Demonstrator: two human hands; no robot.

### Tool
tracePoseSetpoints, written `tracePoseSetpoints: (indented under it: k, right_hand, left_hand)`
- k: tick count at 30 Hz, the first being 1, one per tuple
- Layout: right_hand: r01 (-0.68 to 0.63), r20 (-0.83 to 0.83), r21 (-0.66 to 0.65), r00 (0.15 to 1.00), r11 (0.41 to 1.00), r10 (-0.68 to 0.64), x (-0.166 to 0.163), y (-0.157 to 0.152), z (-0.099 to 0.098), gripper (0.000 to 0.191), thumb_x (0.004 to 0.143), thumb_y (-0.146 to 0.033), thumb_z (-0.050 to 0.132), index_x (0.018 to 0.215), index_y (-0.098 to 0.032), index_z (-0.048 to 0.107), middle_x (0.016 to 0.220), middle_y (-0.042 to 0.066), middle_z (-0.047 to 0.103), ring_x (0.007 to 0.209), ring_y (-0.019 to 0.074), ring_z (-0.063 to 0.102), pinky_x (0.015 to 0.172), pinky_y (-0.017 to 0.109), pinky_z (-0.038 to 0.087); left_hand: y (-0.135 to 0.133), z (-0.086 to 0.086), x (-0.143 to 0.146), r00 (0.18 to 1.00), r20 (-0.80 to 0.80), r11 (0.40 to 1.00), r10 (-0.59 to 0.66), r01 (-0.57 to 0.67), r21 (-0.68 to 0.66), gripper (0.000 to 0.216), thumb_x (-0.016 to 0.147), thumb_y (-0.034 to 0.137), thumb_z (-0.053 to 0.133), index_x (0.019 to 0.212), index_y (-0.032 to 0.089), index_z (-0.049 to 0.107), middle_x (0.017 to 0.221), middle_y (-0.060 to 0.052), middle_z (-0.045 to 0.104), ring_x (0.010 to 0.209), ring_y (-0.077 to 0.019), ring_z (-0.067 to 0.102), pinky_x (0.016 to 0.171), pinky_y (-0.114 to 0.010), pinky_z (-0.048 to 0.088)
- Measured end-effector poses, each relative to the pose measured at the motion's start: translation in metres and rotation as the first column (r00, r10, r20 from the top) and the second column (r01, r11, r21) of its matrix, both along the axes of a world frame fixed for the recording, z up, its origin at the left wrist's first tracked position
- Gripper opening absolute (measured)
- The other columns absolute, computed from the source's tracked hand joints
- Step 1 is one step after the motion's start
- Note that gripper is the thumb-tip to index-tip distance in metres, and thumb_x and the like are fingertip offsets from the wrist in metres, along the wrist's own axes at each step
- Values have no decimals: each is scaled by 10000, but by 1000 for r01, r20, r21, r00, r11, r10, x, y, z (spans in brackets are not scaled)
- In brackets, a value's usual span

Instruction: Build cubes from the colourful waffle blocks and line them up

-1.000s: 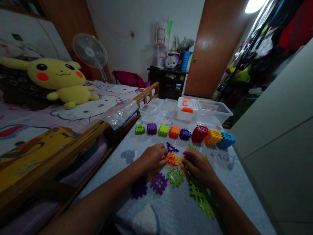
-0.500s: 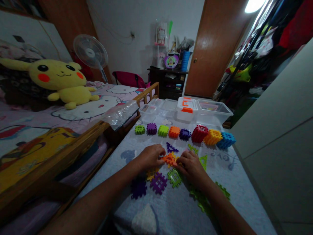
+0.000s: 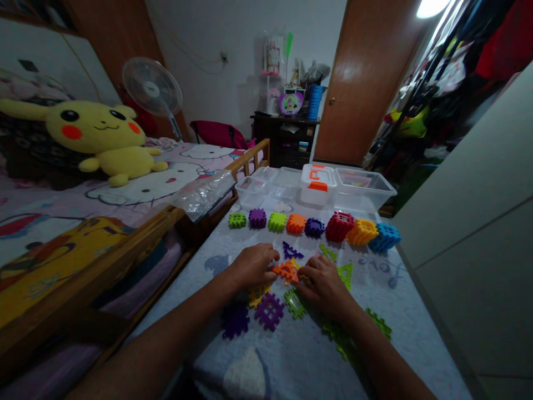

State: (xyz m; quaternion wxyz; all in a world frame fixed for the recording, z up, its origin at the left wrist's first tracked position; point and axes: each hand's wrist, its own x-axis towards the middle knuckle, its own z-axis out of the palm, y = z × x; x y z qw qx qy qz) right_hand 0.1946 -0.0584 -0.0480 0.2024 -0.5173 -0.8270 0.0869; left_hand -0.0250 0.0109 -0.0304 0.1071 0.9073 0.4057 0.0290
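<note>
Orange interlocking building pieces (image 3: 286,270) lie between my two hands, with a bit of yellow piece showing behind them. My left hand (image 3: 257,265) pinches the left edge of the orange pieces. On their right side, my right hand (image 3: 320,278) has its fingers closed on the edge, partly hiding it. Just beyond is a dark blue triangular piece (image 3: 291,250). Nearer me lie a purple square piece (image 3: 270,311), a green square piece (image 3: 295,303), a dark blue square piece (image 3: 235,320) and a yellow piece (image 3: 259,295) partly under my left wrist.
Behind the hands runs a row of stacked pieces by colour, including a red stack (image 3: 340,226) and a blue stack (image 3: 385,238). Clear plastic boxes (image 3: 366,186) stand at the table's far end. Green triangles (image 3: 345,275) lie right. A wooden bed rail (image 3: 166,222) borders the left.
The orange pieces have shifted slightly and turned between my hands. The hands stay in nearly the same place; the whole view has moved a little.
</note>
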Motion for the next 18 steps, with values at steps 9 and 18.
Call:
tracePoseSetpoints:
  k: [9,18]
  right_hand:
    - [19,32,16,999,1000,-20,-6,3,-2,202,914,-342,559,815,-224,688,834,50,608,871,214,494,833,382,380]
    - [26,-25,12,999,1000,-26,5,2,0,143,896,-313,584,876,-217,688,881,57,619,879,217,520,827,380,396]
  left_hand:
    - [-2,6,7,997,-76,999,-1,-2,-38,175,800,309,601,898,215,712,903,-49,678,844,-202,620,685,-264,436]
    - [5,-2,1,996,-83,999,-36,34,-30,165,796,319,619,890,217,710,873,-43,700,806,-199,633,664,-267,425]
